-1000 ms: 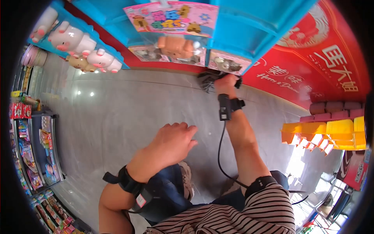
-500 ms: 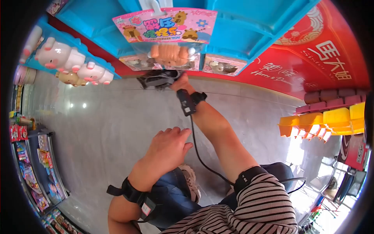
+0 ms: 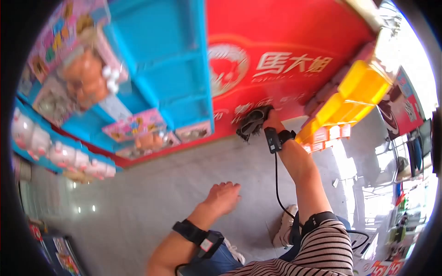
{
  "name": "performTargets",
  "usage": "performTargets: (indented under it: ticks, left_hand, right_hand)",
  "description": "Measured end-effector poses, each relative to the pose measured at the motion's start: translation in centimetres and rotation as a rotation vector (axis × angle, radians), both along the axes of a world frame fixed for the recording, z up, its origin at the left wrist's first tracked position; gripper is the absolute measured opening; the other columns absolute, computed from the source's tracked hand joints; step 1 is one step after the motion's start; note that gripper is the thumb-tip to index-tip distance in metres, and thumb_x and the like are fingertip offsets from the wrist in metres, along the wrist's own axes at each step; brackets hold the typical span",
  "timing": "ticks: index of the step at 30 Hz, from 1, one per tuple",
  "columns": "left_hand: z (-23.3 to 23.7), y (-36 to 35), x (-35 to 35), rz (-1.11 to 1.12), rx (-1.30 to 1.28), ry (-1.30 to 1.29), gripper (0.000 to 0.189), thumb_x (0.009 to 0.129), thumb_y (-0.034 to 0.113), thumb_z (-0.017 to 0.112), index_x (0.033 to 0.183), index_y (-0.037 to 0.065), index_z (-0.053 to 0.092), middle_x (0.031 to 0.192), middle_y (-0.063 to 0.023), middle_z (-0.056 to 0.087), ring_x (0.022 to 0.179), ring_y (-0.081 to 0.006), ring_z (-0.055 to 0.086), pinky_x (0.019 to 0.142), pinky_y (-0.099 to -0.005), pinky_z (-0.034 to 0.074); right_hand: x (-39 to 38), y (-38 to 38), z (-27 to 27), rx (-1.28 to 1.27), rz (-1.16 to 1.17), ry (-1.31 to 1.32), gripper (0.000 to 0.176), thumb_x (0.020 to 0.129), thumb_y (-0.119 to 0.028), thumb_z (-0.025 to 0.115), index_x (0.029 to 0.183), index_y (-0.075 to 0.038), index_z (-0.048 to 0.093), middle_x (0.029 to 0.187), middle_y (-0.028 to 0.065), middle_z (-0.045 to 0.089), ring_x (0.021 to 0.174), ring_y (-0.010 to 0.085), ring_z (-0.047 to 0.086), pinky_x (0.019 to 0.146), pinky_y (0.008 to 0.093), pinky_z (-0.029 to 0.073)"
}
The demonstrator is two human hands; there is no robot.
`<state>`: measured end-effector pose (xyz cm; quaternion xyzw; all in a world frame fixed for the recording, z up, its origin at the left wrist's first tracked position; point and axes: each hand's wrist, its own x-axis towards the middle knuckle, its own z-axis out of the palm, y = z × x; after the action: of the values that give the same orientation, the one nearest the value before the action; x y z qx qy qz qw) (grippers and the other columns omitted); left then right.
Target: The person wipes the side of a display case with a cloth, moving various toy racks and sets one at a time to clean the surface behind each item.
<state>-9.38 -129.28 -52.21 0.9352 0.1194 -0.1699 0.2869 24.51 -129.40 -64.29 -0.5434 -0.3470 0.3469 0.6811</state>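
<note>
My right hand (image 3: 273,120) is closed around a dark grey cloth (image 3: 253,122) with a ragged edge. The cloth is against or just in front of the lower part of a red printed panel (image 3: 285,41). My left hand (image 3: 223,198) hangs in the air over the grey floor, apart from everything around it. Its fingers are loosely bent and nothing shows in them.
A blue shelf (image 3: 161,30) with boxed toys stands at the left of the panel. White pig figures (image 3: 62,156) line a lower blue tray. Yellow bins (image 3: 357,92) stick out close to my right forearm. A black cable (image 3: 277,184) runs from my right wrist.
My view has swung to the right. My right hand has carried the cloth from under the blue shelf rightward along the red panel. My left hand remains low over the floor.
</note>
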Motion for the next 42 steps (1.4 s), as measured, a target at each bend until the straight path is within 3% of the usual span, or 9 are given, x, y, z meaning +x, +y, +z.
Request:
performTargets:
  ticks: [2,6,9,16,24,27,35,39,42]
  left_hand:
    - [0.1,-1.2,2.0,-0.055,-0.006,-0.001,0.028,0.077,0.026,0.051,0.097,0.007,0.049,0.093,-0.0142,0.054,0.088,-0.0309,0.052,0.074,-0.0410,0.042]
    - [-0.6,-2.9,3.5,-0.117,0.017,-0.009,0.031,0.078,0.028,0.051,0.100,0.007,0.049,0.096,-0.0137,0.054,0.091,-0.0300,0.051,0.076,-0.0405,0.041]
    - [-0.1,-3.2,3.7,-0.131,0.005,0.010,0.032,0.078,0.029,0.049,0.103,0.007,0.049,0.100,-0.0127,0.053,0.094,-0.0286,0.051,0.080,-0.0386,0.040]
    - [-0.2,-3.1,4.3,-0.051,-0.020,0.060,0.034,0.078,0.028,0.049,0.105,0.007,0.050,0.105,-0.0113,0.053,0.101,-0.0256,0.048,0.084,-0.0349,0.039]
    - [0.1,-2.9,3.4,0.009,0.037,-0.005,0.029,0.079,0.028,0.051,0.094,0.004,0.055,0.098,-0.0143,0.056,0.096,-0.0291,0.051,0.079,-0.0370,0.041]
    - [0.3,-2.9,3.6,0.036,0.022,0.065,0.030,0.079,0.028,0.051,0.097,0.005,0.054,0.102,-0.0142,0.054,0.098,-0.0289,0.050,0.080,-0.0369,0.040]
    - [-1.0,-1.2,4.4,0.086,0.006,0.088,0.032,0.080,0.030,0.049,0.102,0.008,0.053,0.107,-0.0119,0.052,0.103,-0.0276,0.047,0.084,-0.0372,0.038]
    - [-2.8,-0.2,4.9,0.069,-0.025,0.079,0.035,0.078,0.031,0.051,0.105,0.009,0.053,0.106,-0.0124,0.053,0.102,-0.0271,0.048,0.085,-0.0361,0.038]
    - [-3.1,-0.7,5.2,0.041,-0.040,0.089,0.035,0.078,0.031,0.051,0.105,0.009,0.052,0.106,-0.0126,0.053,0.101,-0.0273,0.048,0.084,-0.0364,0.038]
  right_hand:
    - [-1.2,-1.9,7.4,-0.573,-0.472,-0.843,0.038,0.057,-0.003,0.056,0.094,0.006,0.049,0.095,0.0249,0.053,0.095,0.0343,0.051,0.081,0.0373,0.040]
    - [-1.1,-1.5,18.1,-0.786,-0.451,-1.082,0.038,0.068,-0.011,0.055,0.103,-0.001,0.048,0.102,0.0218,0.050,0.095,0.0350,0.049,0.080,0.0371,0.040]
    - [-2.9,2.9,25.6,0.180,-0.850,0.582,0.050,0.075,-0.022,0.051,0.119,-0.006,0.036,0.112,0.0174,0.045,0.096,0.0321,0.050,0.083,0.0388,0.038]
    - [-12.7,7.3,34.9,0.031,-1.240,-1.017,0.055,0.077,-0.021,0.049,0.124,-0.005,0.028,0.120,0.0279,0.027,0.106,0.0436,0.027,0.091,0.0475,0.023]
    - [-12.8,2.7,27.2,-0.164,-0.058,-1.830,0.050,0.068,-0.006,0.047,0.115,-0.022,0.044,0.119,0.0154,0.034,0.104,0.0362,0.037,0.087,0.0433,0.035]
    - [-10.5,3.7,29.0,0.169,-0.145,-2.001,0.053,0.067,-0.003,0.047,0.115,-0.023,0.045,0.118,0.0131,0.036,0.103,0.0327,0.038,0.086,0.0410,0.037]
    - [-10.0,-0.2,41.2,0.338,-0.685,-2.024,0.047,0.061,-0.002,0.050,0.105,-0.020,0.053,0.100,0.0078,0.049,0.093,0.0273,0.047,0.076,0.0374,0.040]
    - [-5.0,-1.4,43.3,0.356,-1.458,-1.404,0.042,0.072,-0.005,0.049,0.113,-0.010,0.043,0.107,0.0140,0.046,0.098,0.0343,0.041,0.082,0.0406,0.035]
    - [-1.9,2.0,43.0,-0.171,-1.530,-0.921,0.041,0.078,-0.017,0.046,0.117,-0.011,0.035,0.120,0.0078,0.033,0.106,0.0308,0.032,0.084,0.0469,0.033]
